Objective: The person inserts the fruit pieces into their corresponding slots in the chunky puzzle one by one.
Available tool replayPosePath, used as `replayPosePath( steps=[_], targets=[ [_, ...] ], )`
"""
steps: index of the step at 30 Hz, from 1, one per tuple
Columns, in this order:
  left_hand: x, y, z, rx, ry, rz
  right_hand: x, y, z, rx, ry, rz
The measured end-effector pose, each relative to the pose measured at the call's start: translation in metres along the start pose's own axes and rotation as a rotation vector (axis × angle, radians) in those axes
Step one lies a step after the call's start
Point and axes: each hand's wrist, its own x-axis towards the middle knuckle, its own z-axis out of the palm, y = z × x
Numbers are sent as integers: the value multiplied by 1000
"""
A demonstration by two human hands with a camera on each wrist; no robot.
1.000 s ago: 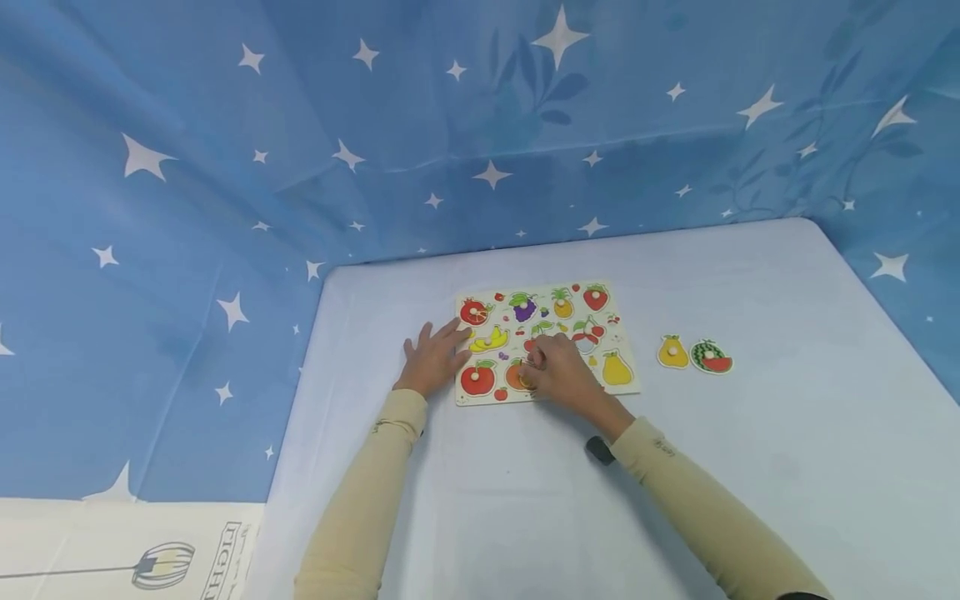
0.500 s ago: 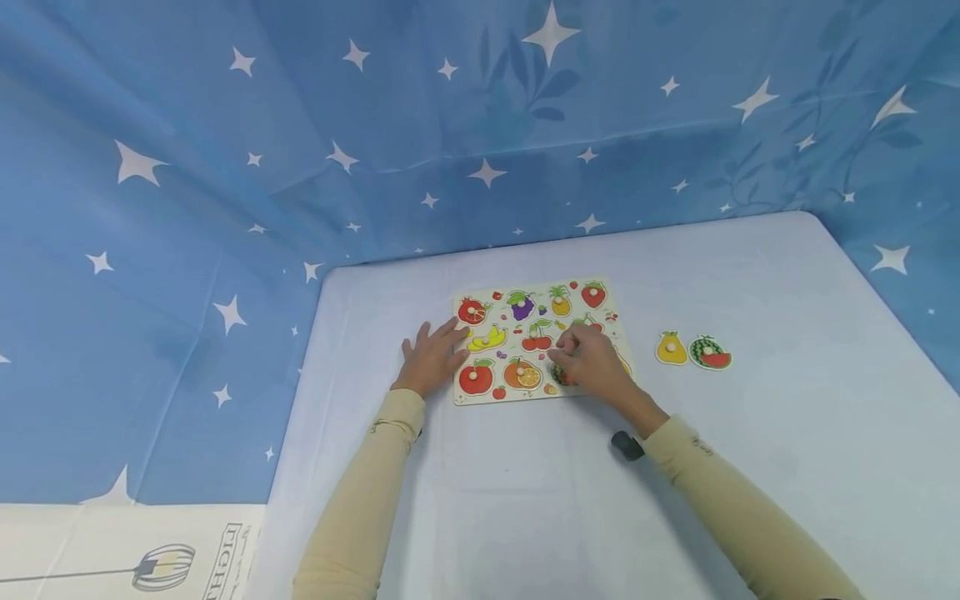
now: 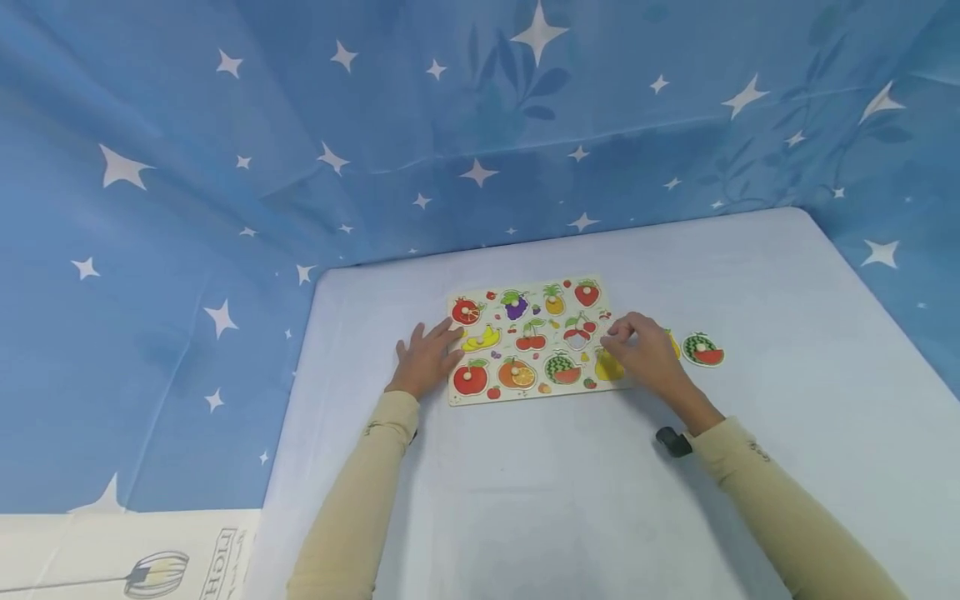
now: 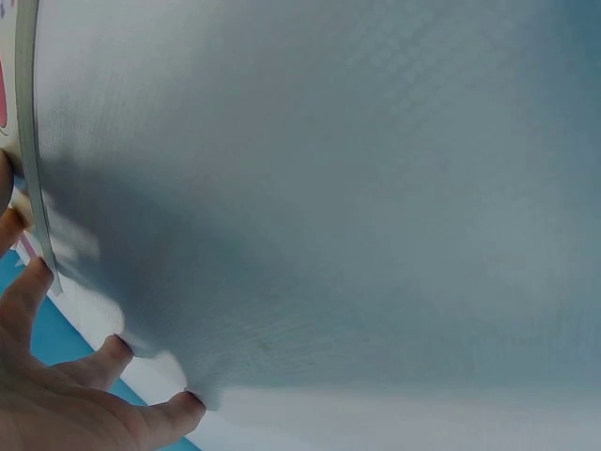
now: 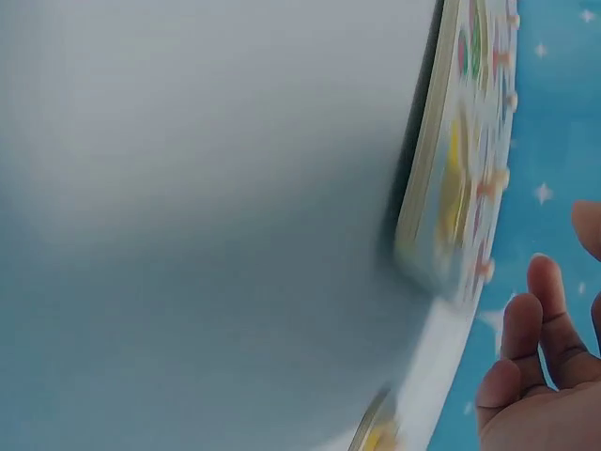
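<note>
A cream fruit puzzle board [image 3: 535, 293] lies on the white table, bearing several knobbed fruit pieces such as an apple [image 3: 470, 381] and a banana [image 3: 480, 340]. My left hand [image 3: 425, 360] rests at its left edge with fingers spread, as the left wrist view also shows. Above the board's right edge hovers my right hand [image 3: 647, 354], near the yellow pear picture [image 3: 609, 367]. In the right wrist view its fingers are loosely bent and hold nothing. A pear piece [image 3: 674, 343], partly covered by that hand, lies on the table beside a watermelon piece [image 3: 703, 350].
Blue star-patterned cloth [image 3: 420, 125] hangs behind and to the left of the table [image 3: 525, 500]. A dark device [image 3: 673, 442] sits at the right wrist. Bare tabletop extends in front of the board and to the right of the loose pieces.
My right hand has moved rightward from over the board's lower middle to its right edge, uncovering the orange and the watermelon picture. The left hand has stayed at the left edge.
</note>
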Motion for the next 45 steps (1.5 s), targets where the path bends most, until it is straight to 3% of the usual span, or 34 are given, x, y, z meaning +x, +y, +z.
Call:
replayPosePath(
  steps=[10, 20, 27, 32, 45],
  targets=[
    [-3, 1, -1, -26, -3, 11, -14, 27, -51, -90, 52, 100],
    [-3, -3, 2, -21, 5, 14, -28, 56, -80, -142, 78, 129],
    [-4, -2, 3, -28, 16, 20, -32, 70, -87, -159, 71, 105],
    [-3, -2, 4, -34, 13, 17, -32, 75, -87, -208, 54, 161],
    [-2, -4, 4, -50, 12, 19, -29, 71, -86, -245, 76, 134]
  ],
)
